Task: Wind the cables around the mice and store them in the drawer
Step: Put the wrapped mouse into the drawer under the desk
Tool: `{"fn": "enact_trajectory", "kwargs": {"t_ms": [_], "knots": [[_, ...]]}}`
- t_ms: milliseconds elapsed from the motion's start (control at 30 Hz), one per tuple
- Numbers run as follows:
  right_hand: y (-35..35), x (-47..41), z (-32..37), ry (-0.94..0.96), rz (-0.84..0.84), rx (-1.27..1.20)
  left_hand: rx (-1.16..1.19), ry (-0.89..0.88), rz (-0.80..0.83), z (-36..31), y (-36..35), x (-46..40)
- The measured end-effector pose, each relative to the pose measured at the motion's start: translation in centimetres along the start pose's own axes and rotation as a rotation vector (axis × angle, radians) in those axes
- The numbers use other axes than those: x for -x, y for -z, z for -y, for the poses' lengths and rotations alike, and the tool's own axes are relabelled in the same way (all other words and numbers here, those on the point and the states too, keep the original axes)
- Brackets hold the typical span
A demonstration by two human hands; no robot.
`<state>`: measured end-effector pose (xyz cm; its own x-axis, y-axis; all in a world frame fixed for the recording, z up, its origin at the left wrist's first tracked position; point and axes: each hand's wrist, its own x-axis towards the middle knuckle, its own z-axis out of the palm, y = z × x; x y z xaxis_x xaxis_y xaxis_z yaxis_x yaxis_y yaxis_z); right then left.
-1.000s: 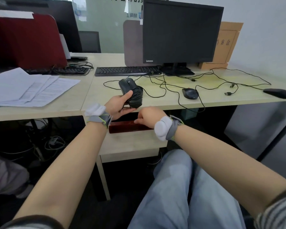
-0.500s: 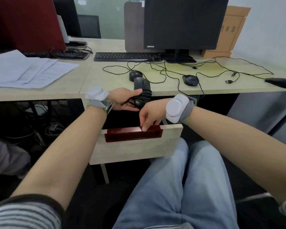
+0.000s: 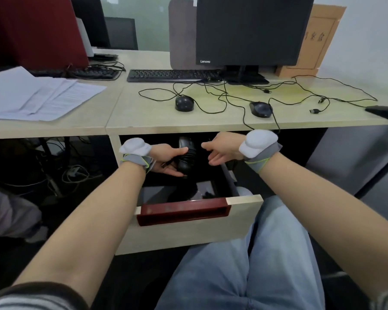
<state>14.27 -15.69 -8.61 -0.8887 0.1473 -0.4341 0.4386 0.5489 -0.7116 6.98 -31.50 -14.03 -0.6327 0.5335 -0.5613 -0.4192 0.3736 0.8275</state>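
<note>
Over the open drawer (image 3: 195, 222), the left hand (image 3: 166, 158) has its fingers clamped round a cable-wound mouse (image 3: 186, 156), while the right hand (image 3: 222, 149) hovers beside it, fingers apart, below the counter (image 3: 143, 117).

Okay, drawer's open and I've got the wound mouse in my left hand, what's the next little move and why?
Probably lower the left hand and set the wound mouse down inside the drawer, then let go. The drawer is pulled out, the mouse already hangs over its opening with its cable wrapped round it, and the right hand is open and holds nothing. Three mice with loose cables wait on the desk.
</note>
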Motion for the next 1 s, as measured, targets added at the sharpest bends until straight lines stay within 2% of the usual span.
{"fn": "enact_trajectory", "kwargs": {"t_ms": [100,200,333,467,567,733,833,1000], "knots": [[-1.9,-2.1,0.4,0.03,-0.043,0.165,0.124,-0.023,-0.015,0.5,0.3,-0.9],[-3.9,-3.6,0.6,0.06,-0.11,0.293,0.133,-0.025,-0.031,1.5,0.4,-1.6],[-5.2,-4.9,-0.4,0.005,0.015,-0.261,0.164,-0.036,-0.082,2.2,0.9,-2.1],[-5.6,-5.1,-1.2,0.006,0.013,-0.331,0.144,-0.028,-0.113,2.5,0.4,-2.4],[-5.5,-4.9,-1.3,-0.002,-0.057,-0.23,-0.092,-0.047,-0.237,2.4,-0.1,-2.9],[-5.7,-4.6,-0.6,-0.051,-0.109,0.183,-0.573,-0.042,-0.301,2.0,0.1,-2.9],[-5.7,-4.6,-0.3,-0.005,-0.093,0.366,-0.681,-0.061,-0.304,2.1,0.5,-2.9],[-5.6,-4.9,-0.4,0.043,-0.144,0.381,-0.773,-0.137,-0.421,1.9,0.7,-3.0]]}}
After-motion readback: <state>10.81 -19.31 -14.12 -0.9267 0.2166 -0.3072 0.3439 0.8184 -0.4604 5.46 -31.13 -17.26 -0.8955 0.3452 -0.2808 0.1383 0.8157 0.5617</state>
